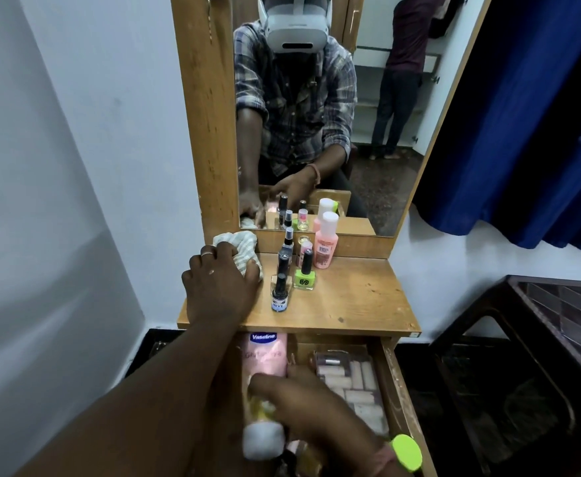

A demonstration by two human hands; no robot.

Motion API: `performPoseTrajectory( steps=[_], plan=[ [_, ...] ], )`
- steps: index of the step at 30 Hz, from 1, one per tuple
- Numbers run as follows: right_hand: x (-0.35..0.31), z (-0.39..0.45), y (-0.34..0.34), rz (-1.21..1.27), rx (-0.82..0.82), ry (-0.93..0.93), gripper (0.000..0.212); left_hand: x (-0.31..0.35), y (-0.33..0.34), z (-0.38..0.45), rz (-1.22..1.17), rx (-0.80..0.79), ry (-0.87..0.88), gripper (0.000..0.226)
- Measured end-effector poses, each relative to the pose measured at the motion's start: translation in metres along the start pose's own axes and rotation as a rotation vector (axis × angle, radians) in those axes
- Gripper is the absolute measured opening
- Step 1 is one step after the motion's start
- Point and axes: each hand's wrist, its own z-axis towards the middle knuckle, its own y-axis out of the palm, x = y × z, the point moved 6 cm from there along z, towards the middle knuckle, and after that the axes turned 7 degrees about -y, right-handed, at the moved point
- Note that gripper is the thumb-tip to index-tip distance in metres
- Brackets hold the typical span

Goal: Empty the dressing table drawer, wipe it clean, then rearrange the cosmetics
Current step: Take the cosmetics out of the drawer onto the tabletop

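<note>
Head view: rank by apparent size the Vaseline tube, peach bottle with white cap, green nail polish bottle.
1. Vaseline tube, though it lies nearer the camera and is partly covered by the right hand.
2. Peach bottle.
3. Green nail polish bottle.

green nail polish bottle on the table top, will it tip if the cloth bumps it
The green nail polish bottle probably tips fairly easily: its tall black cap sits over a small square base. It looks light, so a nudge from the cloth under the left hand might slide it first. If it falls, it likely knocks the bottles crowded beside it.
</note>
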Motion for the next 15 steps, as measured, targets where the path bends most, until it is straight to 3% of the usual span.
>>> performPoseTrajectory(
  steps=[4,15],
  plan=[
    [0.007,-0.008,-0.012,-0.015,-0.104,0.068,0.052,-0.001,0.0,-0.001,-0.013,0.006,0.0,0.047],
    [0.013,0.002,0.016,-0.329,-0.016,-0.034,0.019,0.0,-0.002,-0.002,-0.014,-0.005,0.013,0.049]
  ],
)
